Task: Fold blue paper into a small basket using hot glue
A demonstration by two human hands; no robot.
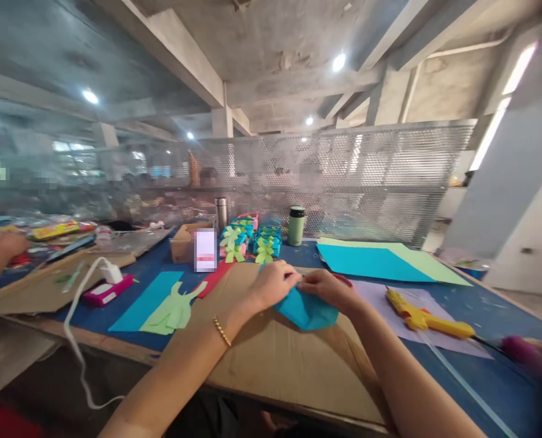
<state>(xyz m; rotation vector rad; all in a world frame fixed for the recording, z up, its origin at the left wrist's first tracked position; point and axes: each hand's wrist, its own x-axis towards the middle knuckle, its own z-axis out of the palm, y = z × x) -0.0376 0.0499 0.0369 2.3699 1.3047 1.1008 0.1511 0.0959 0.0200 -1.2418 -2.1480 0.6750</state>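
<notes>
My left hand (273, 283) and my right hand (330, 289) meet over a brown cardboard sheet (275, 359) on the blue table. Both pinch the upper edge of a folded blue paper piece (306, 310), fingers closed on it. A gold bead bracelet (222, 331) circles my left wrist. Red scissor handles (343, 281) show just behind my right hand.
A yellow glue gun (428, 321) lies at right on pale paper. Blue and green sheets (380, 261) lie behind it. Stacked blue-and-green paper pieces (250, 243), a green flask (296, 226), a steel flask (221, 213) and a small box (186, 243) stand farther back. Another person's hand (6, 246) is at far left.
</notes>
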